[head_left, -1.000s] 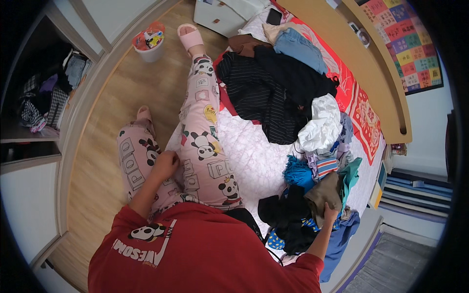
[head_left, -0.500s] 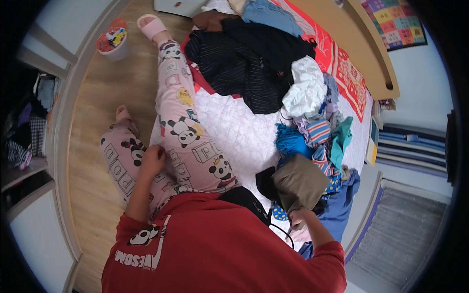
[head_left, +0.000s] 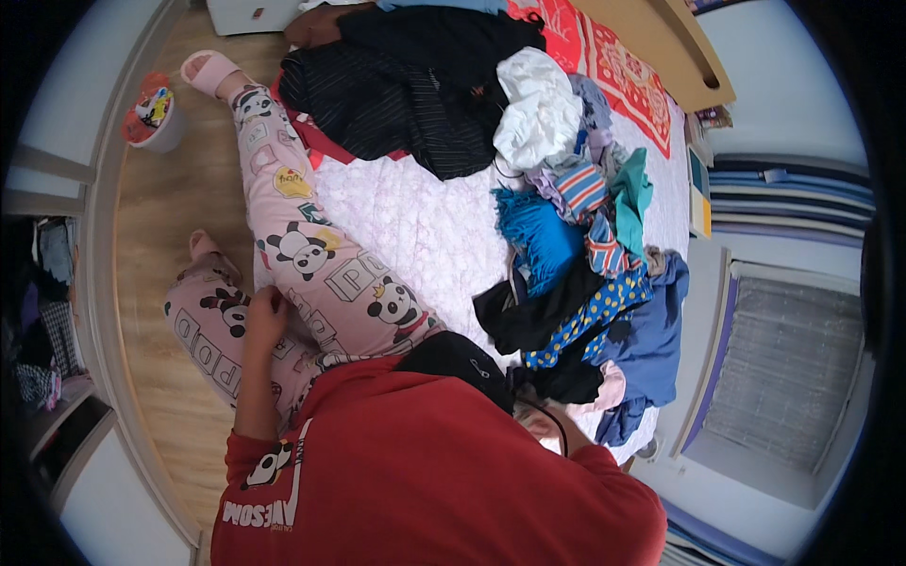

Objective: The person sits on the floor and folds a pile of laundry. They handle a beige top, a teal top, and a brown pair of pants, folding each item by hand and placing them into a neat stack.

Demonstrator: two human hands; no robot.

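My left hand (head_left: pixel 268 319) rests on my pink panda-print trousers (head_left: pixel 311 255), its fingers curled and nothing seen in them. My right hand (head_left: pixel 550 423) is low beside my body at the near end of the clothes pile; a black cable and my torso hide its fingers. Close to it lie a black garment (head_left: pixel 566 382), a pale pink garment (head_left: pixel 604 387) and a blue cloth with yellow dots (head_left: pixel 596 321). Beyond these are a blue fringed scarf (head_left: pixel 540 231), a striped cloth (head_left: pixel 579 186) and a teal cloth (head_left: pixel 630 200). A dark blue garment (head_left: pixel 653 335) lies at the right.
The bed (head_left: pixel 415 222) has a pale quilt. Black striped clothing (head_left: pixel 387 108), a white garment (head_left: pixel 538 108) and a red patterned cloth (head_left: pixel 623 85) lie toward its head. A white bin (head_left: pixel 162 132) stands on the wooden floor, left of my slippered foot.
The olive-brown cloth in my right hand has gone out of sight, baring the dotted and black clothes. My right hand has drawn back toward my body. The whole view has shifted.
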